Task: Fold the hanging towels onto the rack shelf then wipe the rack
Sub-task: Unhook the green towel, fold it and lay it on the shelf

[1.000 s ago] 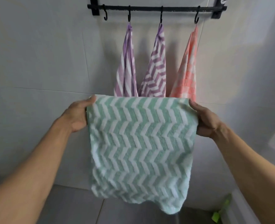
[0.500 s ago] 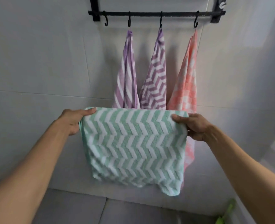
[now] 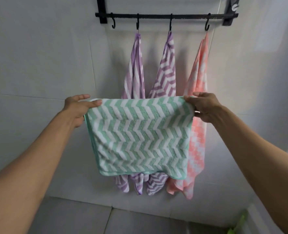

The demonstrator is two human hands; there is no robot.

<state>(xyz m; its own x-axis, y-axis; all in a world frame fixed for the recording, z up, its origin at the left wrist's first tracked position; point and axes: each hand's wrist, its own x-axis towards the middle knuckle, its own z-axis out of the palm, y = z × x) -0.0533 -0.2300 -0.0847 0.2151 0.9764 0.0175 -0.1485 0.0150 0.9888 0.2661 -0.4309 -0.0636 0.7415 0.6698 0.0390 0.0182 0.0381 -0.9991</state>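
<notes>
Green towel (image 3: 140, 137) doubled, top edge stretched taut, held near side of 3 hung towels; bare wall to the left. L hand (image 3: 77, 108) & R hand (image 3: 205, 107) pinch top corners, spread wide apart.

Held towel (image 3: 140, 139) mint green with white chevrons; two hanging towels (image 3: 135, 73) (image 3: 167, 75) purple-and-white chevron, a third (image 3: 199, 78) coral-and-white; rack bar (image 3: 165, 15) black; wall tiles (image 3: 38, 56) pale grey

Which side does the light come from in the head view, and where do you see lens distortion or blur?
Head view: the wall glows brighter on the right, and the hanging towels cast soft shadows leftward; the wide-angle lens stretches both forearms toward the corners; the green object at the bottom right is blurred.
</notes>
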